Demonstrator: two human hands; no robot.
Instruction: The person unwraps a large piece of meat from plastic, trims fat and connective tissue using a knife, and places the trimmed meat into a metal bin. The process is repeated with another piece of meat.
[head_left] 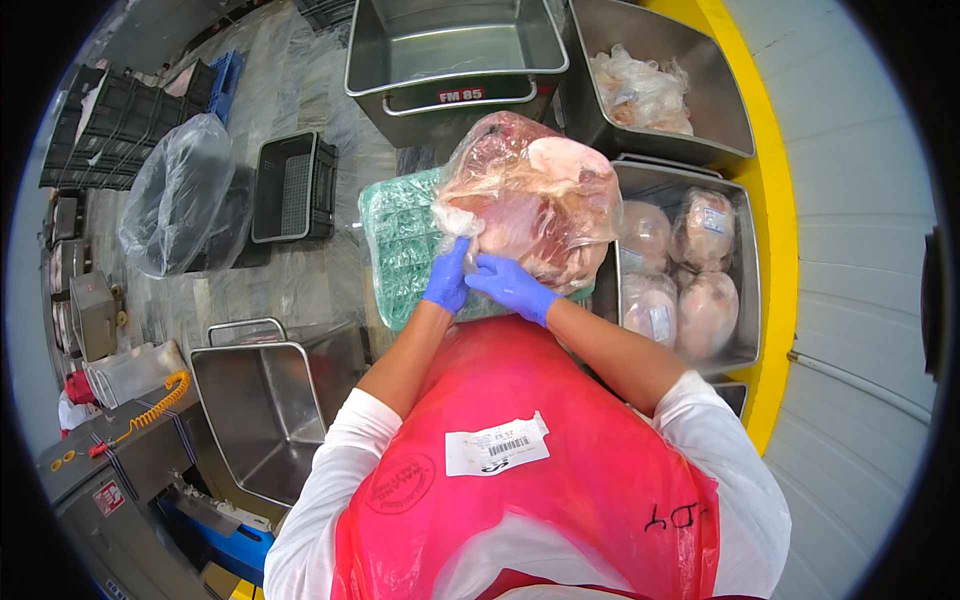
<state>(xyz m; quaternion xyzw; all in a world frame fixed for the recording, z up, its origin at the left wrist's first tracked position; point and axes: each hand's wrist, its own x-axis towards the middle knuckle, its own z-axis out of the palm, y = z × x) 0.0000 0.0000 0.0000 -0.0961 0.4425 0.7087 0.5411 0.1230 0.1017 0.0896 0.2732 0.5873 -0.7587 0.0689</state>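
Note:
A large cut of raw meat point(545, 205) lies inside a clear plastic bag point(458, 222) in front of me. It rests on a green crate point(400, 260) wrapped in clear film. The bag's mouth is bunched into a whitish neck on the near left side of the meat. My left hand point(448, 277), in a blue glove, is closed on this neck. Close beside it, my right hand point(512, 287), also blue-gloved, pinches the same gathered plastic. The fingertips of both hands are partly hidden in the folds.
Right of the meat, a steel bin point(745, 310) holds several bagged, labelled meat pieces. Another steel bin point(725, 90) behind it contains crumpled bags. A steel tub point(450, 100) stands straight ahead. To the left are a dark crate point(293, 190), a plastic-lined container point(180, 190) and an open steel bin point(255, 400).

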